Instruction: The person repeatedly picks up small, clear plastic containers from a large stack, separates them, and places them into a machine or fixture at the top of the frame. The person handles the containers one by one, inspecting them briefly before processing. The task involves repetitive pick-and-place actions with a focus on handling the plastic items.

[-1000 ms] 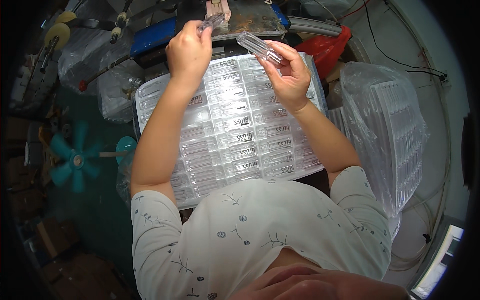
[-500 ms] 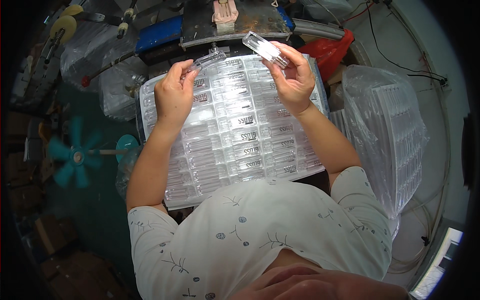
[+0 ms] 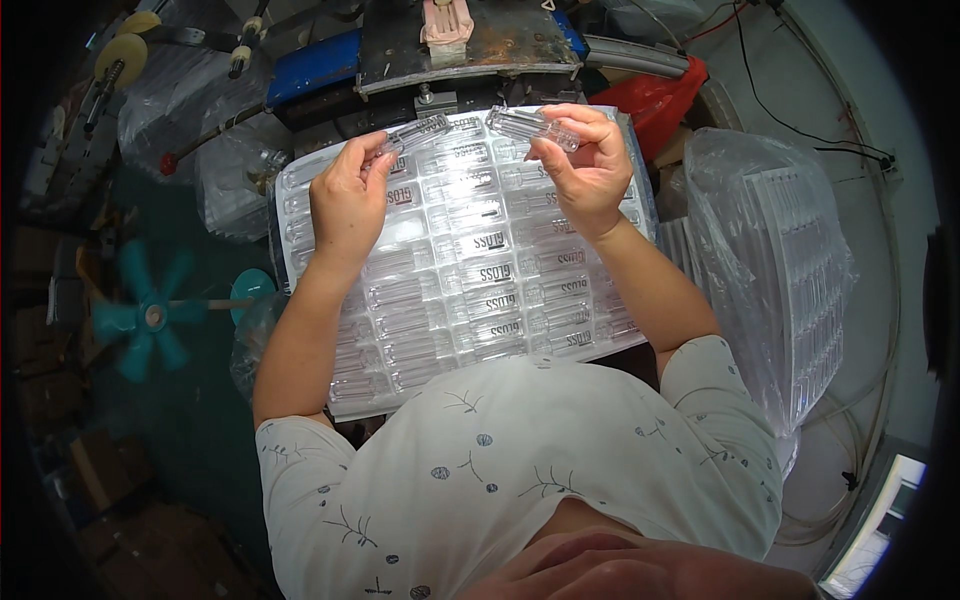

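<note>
Between the thumb and fingers of my left hand (image 3: 348,195) is a clear plastic tube (image 3: 418,130) with dark print, held over the far left of the tray. My right hand (image 3: 590,170) pinches another clear tube (image 3: 525,125) by its right end, tilted a little, above the tray's far edge. The two tubes point toward each other with a small gap between. Beneath both hands lies a white tray (image 3: 430,225) with rows of similar clear tubes, many carrying dark lettering. My wrists cover some of the tubes at the tray's sides.
Beyond the tray stands a metal machine bed (image 3: 400,60) with a pink fixture (image 3: 447,25) on it. A red bag (image 3: 655,110) lies at the far right. Plastic-wrapped trays (image 3: 790,290) stand upright to the right. On the left is a teal fan (image 3: 150,312).
The tube in my right hand has dropped lower and turned flatter, closer to the tray. My left hand and its tube have barely moved.
</note>
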A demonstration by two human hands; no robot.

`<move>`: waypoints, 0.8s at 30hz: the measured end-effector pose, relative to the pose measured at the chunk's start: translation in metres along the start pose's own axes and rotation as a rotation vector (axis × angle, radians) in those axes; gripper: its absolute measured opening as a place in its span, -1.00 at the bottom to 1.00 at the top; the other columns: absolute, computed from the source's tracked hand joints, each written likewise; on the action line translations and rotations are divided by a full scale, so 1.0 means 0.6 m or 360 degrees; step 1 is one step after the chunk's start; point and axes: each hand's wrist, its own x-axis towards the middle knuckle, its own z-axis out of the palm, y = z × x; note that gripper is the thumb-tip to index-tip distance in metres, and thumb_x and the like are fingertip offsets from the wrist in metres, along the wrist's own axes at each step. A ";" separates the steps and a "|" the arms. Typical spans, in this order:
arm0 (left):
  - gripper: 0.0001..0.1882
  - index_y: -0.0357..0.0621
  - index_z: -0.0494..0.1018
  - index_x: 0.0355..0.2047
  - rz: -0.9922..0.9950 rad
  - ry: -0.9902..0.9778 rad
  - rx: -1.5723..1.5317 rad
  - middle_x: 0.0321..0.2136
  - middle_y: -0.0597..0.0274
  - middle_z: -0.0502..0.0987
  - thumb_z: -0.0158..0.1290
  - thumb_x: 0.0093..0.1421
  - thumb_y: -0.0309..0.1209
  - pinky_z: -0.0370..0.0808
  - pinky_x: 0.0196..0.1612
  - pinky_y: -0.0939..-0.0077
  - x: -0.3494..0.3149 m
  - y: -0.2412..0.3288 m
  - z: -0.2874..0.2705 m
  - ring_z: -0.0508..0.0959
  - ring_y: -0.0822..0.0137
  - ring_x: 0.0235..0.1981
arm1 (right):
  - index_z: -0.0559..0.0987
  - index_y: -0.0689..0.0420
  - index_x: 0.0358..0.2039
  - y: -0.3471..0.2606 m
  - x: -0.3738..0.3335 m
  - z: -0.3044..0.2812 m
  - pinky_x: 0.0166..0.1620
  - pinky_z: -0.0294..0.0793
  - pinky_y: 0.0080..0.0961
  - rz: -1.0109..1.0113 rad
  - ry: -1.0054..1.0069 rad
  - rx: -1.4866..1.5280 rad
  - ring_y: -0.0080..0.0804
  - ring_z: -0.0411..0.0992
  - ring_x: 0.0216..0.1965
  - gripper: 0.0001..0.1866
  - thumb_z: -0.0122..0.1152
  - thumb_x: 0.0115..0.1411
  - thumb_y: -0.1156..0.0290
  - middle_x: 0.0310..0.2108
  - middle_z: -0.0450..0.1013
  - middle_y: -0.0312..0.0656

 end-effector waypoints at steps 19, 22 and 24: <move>-0.79 -0.29 0.50 -0.21 -0.0024 -0.0024 0.0017 -0.42 0.15 0.59 0.10 0.12 -0.53 0.49 -0.30 0.59 -0.006 -0.003 0.003 0.59 0.42 -0.41 | 0.21 0.23 -0.16 -0.009 0.006 0.001 -0.12 0.61 -0.38 -0.0163 -0.0108 -0.0178 -0.30 0.44 -0.11 -0.63 0.13 0.10 0.72 -0.05 0.30 0.14; -0.77 -0.24 0.50 -0.22 0.0056 0.0003 0.0021 -0.44 0.07 0.58 0.14 0.08 -0.50 0.50 -0.39 0.49 -0.006 -0.010 0.001 0.60 0.27 -0.46 | 0.23 0.24 -0.19 -0.009 0.011 0.002 -0.20 0.56 -0.64 -0.0049 0.0023 -0.0010 -0.42 0.45 -0.16 -0.62 0.19 0.05 0.74 -0.07 0.35 0.10; -0.77 -0.24 0.50 -0.22 0.0043 0.0005 0.0037 -0.44 0.07 0.59 0.14 0.08 -0.50 0.51 -0.38 0.50 -0.008 -0.015 -0.009 0.60 0.28 -0.46 | 0.24 0.25 -0.18 -0.003 0.027 -0.004 -0.38 0.50 -0.74 0.0056 0.0083 -0.0205 -0.54 0.47 -0.34 -0.63 0.18 0.05 0.71 -0.13 0.40 0.02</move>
